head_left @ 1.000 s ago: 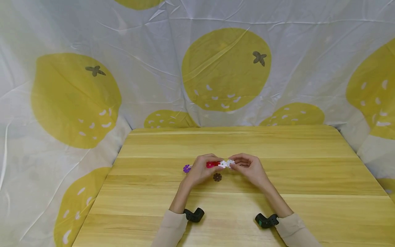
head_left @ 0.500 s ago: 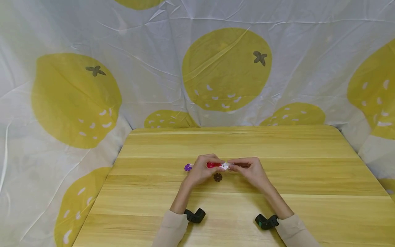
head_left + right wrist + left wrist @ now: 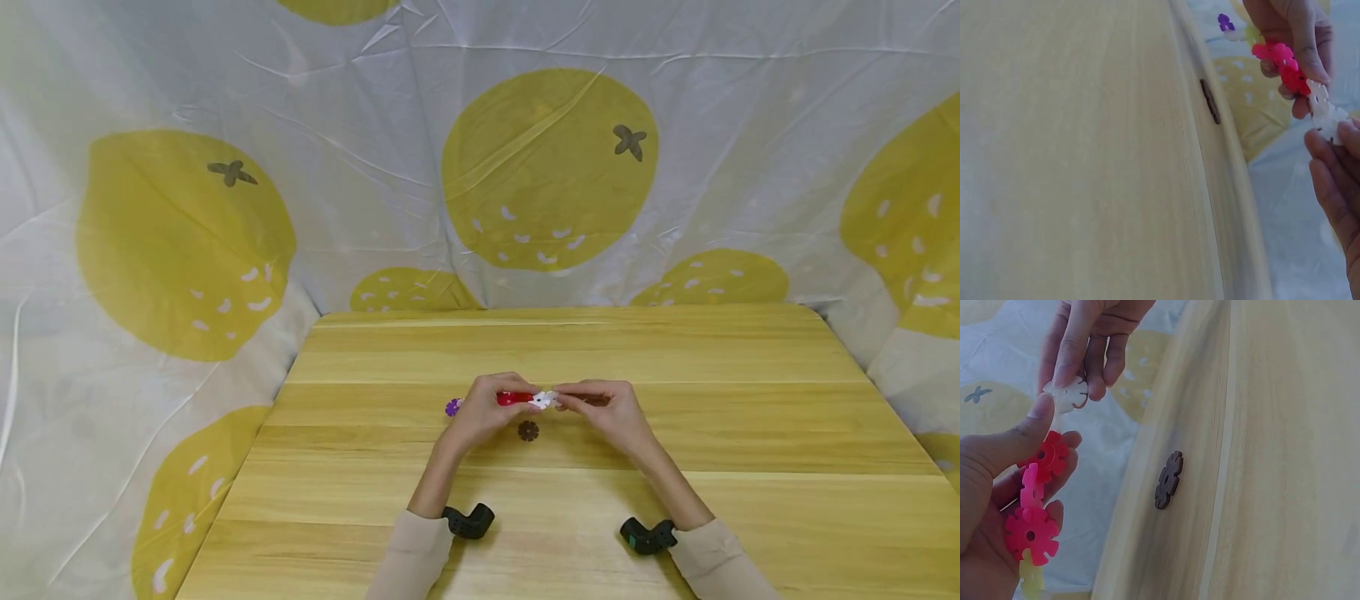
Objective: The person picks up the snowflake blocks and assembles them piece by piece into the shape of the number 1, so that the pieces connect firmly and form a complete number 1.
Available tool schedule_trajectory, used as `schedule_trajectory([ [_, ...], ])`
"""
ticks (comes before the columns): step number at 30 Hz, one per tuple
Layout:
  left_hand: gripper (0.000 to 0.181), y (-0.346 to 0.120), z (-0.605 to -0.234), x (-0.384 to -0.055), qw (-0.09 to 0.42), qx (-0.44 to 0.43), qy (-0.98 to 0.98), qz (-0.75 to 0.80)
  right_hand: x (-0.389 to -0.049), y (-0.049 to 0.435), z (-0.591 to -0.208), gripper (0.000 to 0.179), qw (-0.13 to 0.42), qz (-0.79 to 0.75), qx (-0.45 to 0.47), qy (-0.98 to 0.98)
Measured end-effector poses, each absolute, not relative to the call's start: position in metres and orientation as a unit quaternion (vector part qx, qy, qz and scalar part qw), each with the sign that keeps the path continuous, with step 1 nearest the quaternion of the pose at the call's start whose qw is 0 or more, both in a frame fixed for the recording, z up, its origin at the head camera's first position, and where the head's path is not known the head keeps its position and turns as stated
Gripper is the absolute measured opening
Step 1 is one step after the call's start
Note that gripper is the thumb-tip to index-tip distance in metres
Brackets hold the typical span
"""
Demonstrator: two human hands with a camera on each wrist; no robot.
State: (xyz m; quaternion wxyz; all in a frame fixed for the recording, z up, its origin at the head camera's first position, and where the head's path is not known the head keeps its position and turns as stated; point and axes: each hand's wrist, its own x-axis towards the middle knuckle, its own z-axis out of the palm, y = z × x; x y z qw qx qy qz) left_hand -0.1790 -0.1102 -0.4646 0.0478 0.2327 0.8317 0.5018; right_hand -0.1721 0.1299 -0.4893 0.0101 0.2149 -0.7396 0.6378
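Observation:
A chain of interlocked notched plastic discs runs between the hands. The left hand (image 3: 480, 412) grips it, thumb pressing near a white disc (image 3: 541, 401) beside a red disc (image 3: 1055, 457). Farther along come pink discs (image 3: 1020, 532) and a yellow disc (image 3: 1031, 578); a purple disc (image 3: 452, 407) shows past the left hand at the chain's far end. With thumb and fingers the right hand (image 3: 611, 411) pinches the white end disc (image 3: 1329, 120), which touches its white neighbour. How deep their notches sit is partly hidden by fingertips. A loose brown disc (image 3: 528, 431) lies below.
The wooden table (image 3: 585, 517) spreads beneath both hands. Behind it and at the left hangs a pale cloth (image 3: 360, 167) with yellow lemon prints. Black wrist cameras (image 3: 470, 522) sit at both cuffs.
The right fingers have straightened and now cover more of the white end disc, which has turned more edge-on. The chain has dipped slightly and come back; the brown disc stays put.

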Motion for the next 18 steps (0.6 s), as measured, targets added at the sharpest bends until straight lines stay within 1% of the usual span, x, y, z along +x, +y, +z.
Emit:
schedule_trajectory([
  [5, 0.024, -0.1119, -0.4648, -0.1787, 0.052, 0.234, 0.836, 0.493, -0.1718, 0.126, -0.4902, 0.018, 0.013, 0.646, 0.229, -0.728],
  [8, 0.024, -0.1133, -0.4654, -0.1786, 0.052, 0.238, 0.84, 0.485, -0.1707, 0.1242, -0.4891, 0.018, 0.01, 0.651, 0.217, -0.728],
  [14, 0.027, -0.1142, -0.467, -0.1794, 0.058, 0.239, 0.839, 0.486, -0.1694, 0.1234, -0.4873, 0.024, -0.02, 0.694, 0.178, -0.698],
  [18, 0.028, -0.113, -0.4676, -0.1799, 0.05, 0.25, 0.839, 0.48, -0.1703, 0.1237, -0.4882, 0.028, -0.038, 0.709, 0.162, -0.685],
])
